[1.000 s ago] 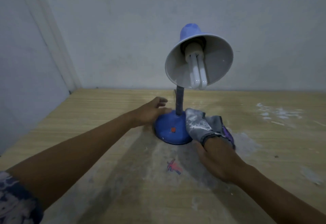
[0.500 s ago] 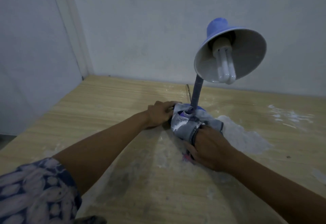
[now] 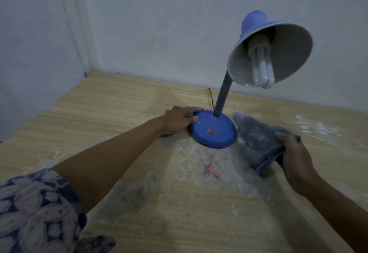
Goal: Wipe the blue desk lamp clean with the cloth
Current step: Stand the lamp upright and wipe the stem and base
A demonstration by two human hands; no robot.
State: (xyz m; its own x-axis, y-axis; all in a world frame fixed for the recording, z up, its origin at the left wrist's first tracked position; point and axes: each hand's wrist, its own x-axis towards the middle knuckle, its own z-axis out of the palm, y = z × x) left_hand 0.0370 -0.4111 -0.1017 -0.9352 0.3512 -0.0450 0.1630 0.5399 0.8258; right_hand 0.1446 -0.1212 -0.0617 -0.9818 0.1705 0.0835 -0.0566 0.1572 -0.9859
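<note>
The blue desk lamp [image 3: 214, 132] stands on the wooden table with a round blue base, a red switch, a grey flexible neck and a blue shade tilted toward me, its white bulb showing. My left hand [image 3: 180, 120] rests against the base's left edge, fingers laid over the rim. My right hand [image 3: 292, 157] grips a dusty grey cloth [image 3: 256, 143] with a purple hem, just right of the base. The cloth's tip lies close to the base's right side.
The wooden table [image 3: 119, 113] carries white dust patches and a small red-blue mark [image 3: 211, 172] in front of the lamp. Grey walls meet in a corner at the back left. A thin black cord [image 3: 211, 98] runs behind the base.
My right hand pulled the cloth off the lamp base and out to the right, uncovering the base. My left hand stayed at the base's left edge.
</note>
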